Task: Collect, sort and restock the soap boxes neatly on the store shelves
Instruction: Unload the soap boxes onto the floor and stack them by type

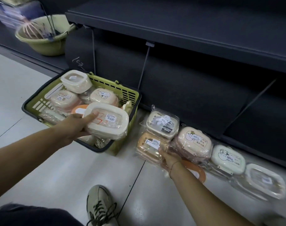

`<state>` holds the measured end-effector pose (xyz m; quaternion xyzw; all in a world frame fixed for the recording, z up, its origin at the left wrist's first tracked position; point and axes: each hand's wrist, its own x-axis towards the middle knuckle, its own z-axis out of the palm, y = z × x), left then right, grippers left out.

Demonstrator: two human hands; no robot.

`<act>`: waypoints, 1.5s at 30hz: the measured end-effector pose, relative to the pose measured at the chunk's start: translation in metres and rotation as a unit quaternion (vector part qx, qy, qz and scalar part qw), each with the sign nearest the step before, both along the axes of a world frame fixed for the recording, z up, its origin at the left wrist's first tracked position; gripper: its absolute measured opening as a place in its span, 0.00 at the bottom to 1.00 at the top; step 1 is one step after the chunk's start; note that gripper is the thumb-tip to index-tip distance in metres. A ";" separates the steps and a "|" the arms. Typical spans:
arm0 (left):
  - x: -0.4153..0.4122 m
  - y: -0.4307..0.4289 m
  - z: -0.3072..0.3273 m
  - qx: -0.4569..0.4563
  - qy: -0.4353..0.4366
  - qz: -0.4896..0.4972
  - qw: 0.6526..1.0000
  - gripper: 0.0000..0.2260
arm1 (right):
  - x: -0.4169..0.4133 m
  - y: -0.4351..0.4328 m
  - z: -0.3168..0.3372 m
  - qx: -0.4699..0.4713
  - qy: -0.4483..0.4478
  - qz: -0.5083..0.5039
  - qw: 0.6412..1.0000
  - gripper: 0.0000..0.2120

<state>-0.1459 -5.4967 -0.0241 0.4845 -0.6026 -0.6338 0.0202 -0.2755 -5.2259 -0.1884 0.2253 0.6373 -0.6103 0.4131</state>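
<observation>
Head view: a cream soap box (108, 121) is gripped by the left hand (77, 126) above the green basket (130, 95); an orange soap box (148, 147), on the floor (73, 168) to the right, is held at its edge by the right hand (170, 159).

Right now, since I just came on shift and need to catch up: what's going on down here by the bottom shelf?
A person is sorting soap boxes on the floor. Their left hand holds a cream soap box over the green basket, which has several more inside. Their right hand grips an orange soap box at the basket end of a row of wrapped boxes laid along the shelf base.
</observation>
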 end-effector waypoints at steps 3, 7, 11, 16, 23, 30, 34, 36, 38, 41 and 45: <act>-0.006 0.009 0.002 0.006 0.008 -0.011 1.000 0.29 | 0.003 -0.002 0.002 0.023 -0.004 0.002 1.000 0.14; -0.015 0.026 0.010 0.002 0.012 -0.049 0.999 0.34 | 0.005 0.007 0.022 0.050 -0.012 0.046 0.998 0.25; -0.042 0.071 0.016 0.017 0.026 -0.090 0.995 0.24 | 0.004 0.047 0.083 -0.090 -0.015 0.034 0.995 0.12; -0.096 0.181 0.003 0.034 0.031 -0.217 0.975 0.29 | -0.008 0.129 0.130 -0.153 0.041 0.004 0.987 0.29; -0.173 0.346 -0.050 -0.137 0.042 -0.453 0.880 0.27 | -0.063 0.284 0.111 -0.053 0.085 -0.220 0.970 0.12; -0.188 0.386 -0.132 -0.429 -0.100 -0.657 0.612 0.35 | -0.099 0.365 0.043 0.122 0.074 -0.254 0.957 0.23; -0.179 0.378 -0.148 -0.413 -0.147 -0.689 0.577 0.36 | -0.110 0.368 0.010 0.149 0.059 -0.221 0.962 0.24; -0.178 0.375 -0.148 -0.413 -0.147 -0.695 0.570 0.36 | -0.113 0.368 0.001 0.194 0.078 -0.186 0.960 0.25; -0.180 0.375 -0.146 -0.403 -0.149 -0.698 0.573 0.36 | -0.113 0.365 -0.002 0.225 0.096 -0.147 0.958 0.28; -0.186 0.380 -0.139 -0.394 -0.165 -0.702 0.570 0.37 | -0.111 0.362 -0.006 0.236 0.098 -0.124 0.959 0.28; -0.189 0.383 -0.125 -0.371 -0.182 -0.702 0.580 0.37 | -0.108 0.349 -0.004 0.288 0.074 -0.074 0.952 0.32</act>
